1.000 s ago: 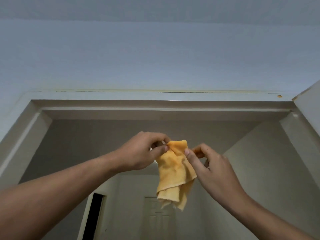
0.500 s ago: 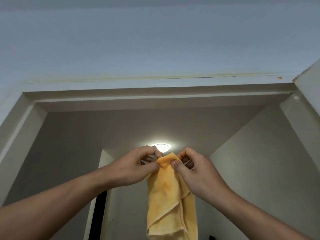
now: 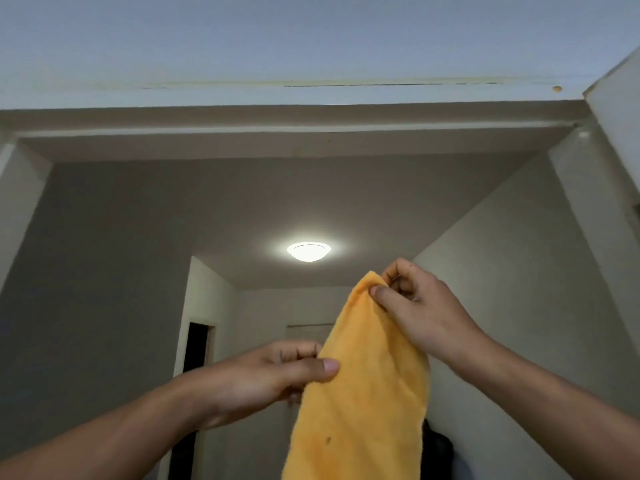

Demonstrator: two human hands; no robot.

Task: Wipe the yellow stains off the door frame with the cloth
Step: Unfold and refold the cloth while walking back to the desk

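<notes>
Dim, bluish-grey light overall. 1 lit ceiling lamp far beyond the doorway glares white, with a soft halo on the ceiling around it. Near surfaces stay shadowed. Focus is soft and grainy throughout. Straight edges bow and lean towards the corners.

both forearms reach up. right hand is higher, thumb and forefinger pinched on the yellow cloth; left hand lower, thumb pressing its edge.
</notes>
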